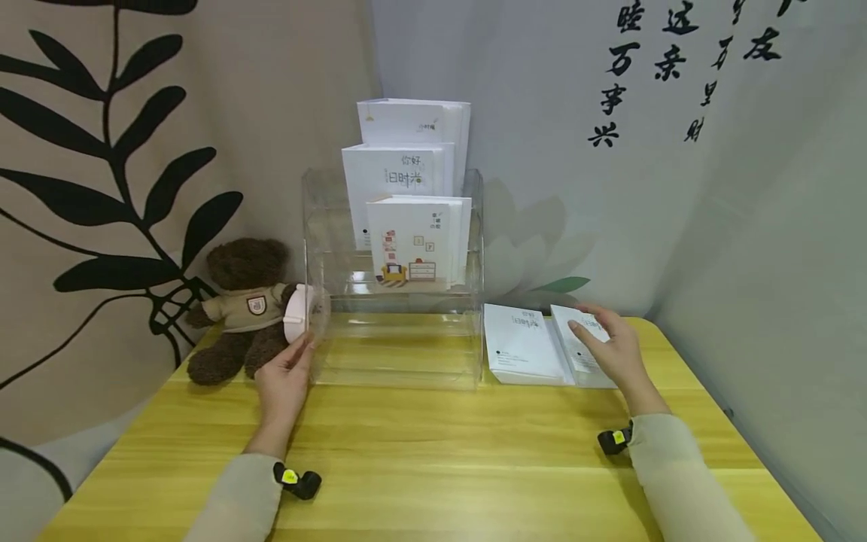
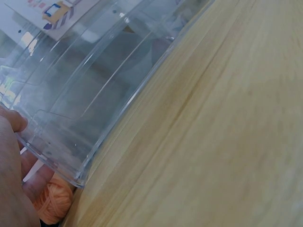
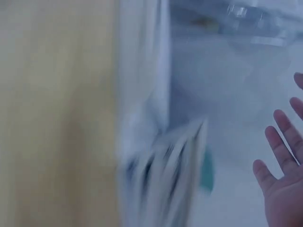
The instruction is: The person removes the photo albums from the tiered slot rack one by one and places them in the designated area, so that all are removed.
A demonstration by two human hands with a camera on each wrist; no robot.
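The left hand [image 1: 284, 385] is resting against the front left corner of the clear acrylic rack [image 1: 393, 339], with its fingers extended and touching the rack's side wall; the left wrist view is showing the fingers [image 2: 14, 156] lying flat along the transparent edge. The right hand [image 1: 609, 348] is lying with fingers spread and relaxed on top of a stack of white booklets [image 1: 588, 342], which is sitting just right of the rack. A second stack of booklets [image 1: 520, 345] is lying between that hand and the rack, touching the first stack. Three tiers of booklets [image 1: 412, 241] are standing upright in the rack, beyond the left hand. A brown teddy bear [image 1: 240, 305] is sitting just left of the left hand. Both hands are working over a yellow wooden table [image 1: 440, 459]. The right wrist view is blurred, showing only spread fingertips [image 3: 279, 156].
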